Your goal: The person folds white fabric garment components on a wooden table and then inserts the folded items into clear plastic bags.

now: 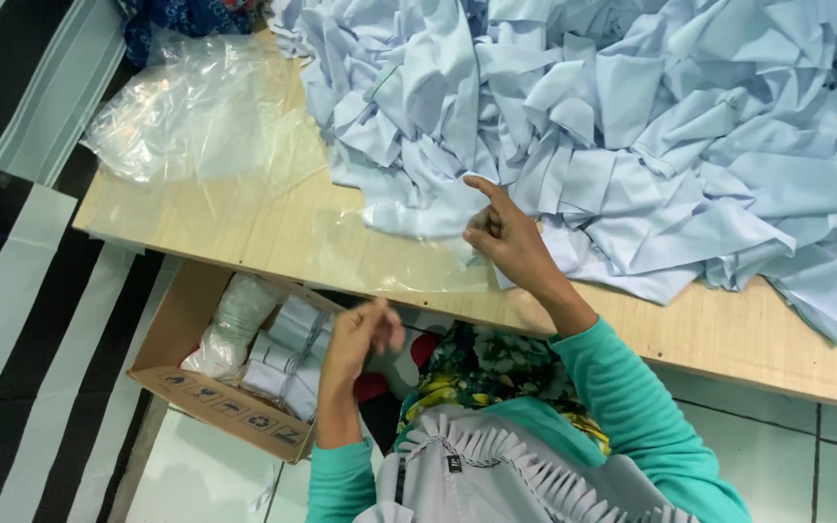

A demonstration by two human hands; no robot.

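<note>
Below, left hand (358, 339) hovers over brown carton (215, 397) of white rolls (283, 353).

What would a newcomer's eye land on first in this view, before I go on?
First, the big heap of pale blue fabric pieces covering the right of the wooden table. Then the right hand at the heap's near edge, and the left hand lower, above an open cardboard box of wrapped white rolls on the floor.
</note>
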